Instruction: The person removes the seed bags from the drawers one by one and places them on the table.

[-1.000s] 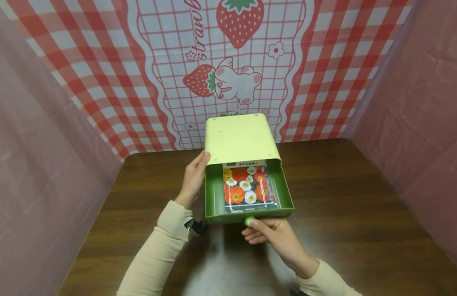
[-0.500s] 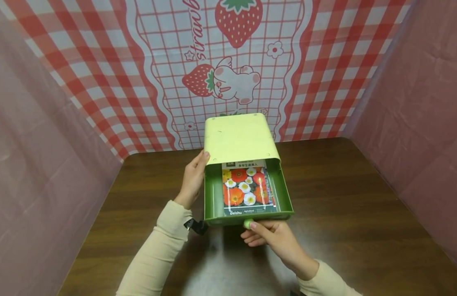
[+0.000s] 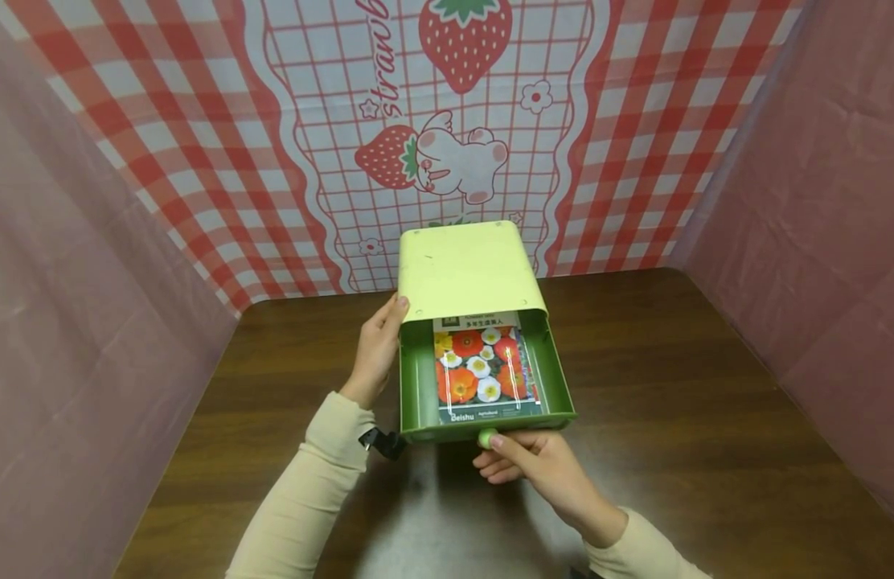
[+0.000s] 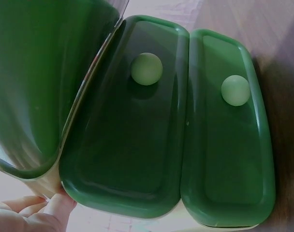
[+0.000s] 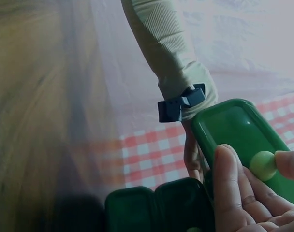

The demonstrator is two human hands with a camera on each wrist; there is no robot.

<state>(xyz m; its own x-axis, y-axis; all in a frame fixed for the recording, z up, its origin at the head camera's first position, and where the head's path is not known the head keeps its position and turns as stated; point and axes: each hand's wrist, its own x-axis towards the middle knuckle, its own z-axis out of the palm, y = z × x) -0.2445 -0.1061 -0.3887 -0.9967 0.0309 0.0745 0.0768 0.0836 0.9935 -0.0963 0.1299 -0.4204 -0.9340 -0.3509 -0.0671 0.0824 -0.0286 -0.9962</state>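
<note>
A pale yellow cabinet (image 3: pixel 469 269) with green drawers stands on the table. Its top drawer (image 3: pixel 416 378) is pulled far out, its two lower drawer fronts (image 4: pixel 123 140) closed. Inside the top drawer lies a seed packet (image 3: pixel 479 366) printed with orange, red and white flowers; another packet's edge shows beneath it. My right hand (image 3: pixel 541 466) pinches the drawer's round light-green knob (image 5: pixel 263 166) between thumb and fingers. Against the cabinet's left side rests my left hand (image 3: pixel 375 350), its thumb near the upper front corner; in the left wrist view its fingers (image 4: pixel 28 205) lie beside the cabinet wall.
The cabinet sits on a dark wooden table (image 3: pixel 678 386). Behind rises a red-and-white checked cloth (image 3: pixel 649 137) with strawberry prints. Pink curtains (image 3: pixel 794 201) hang on both sides.
The top drawer has slid out slightly toward me with my right hand, and more of the packet's upper label shows. My left hand stays against the cabinet's side.
</note>
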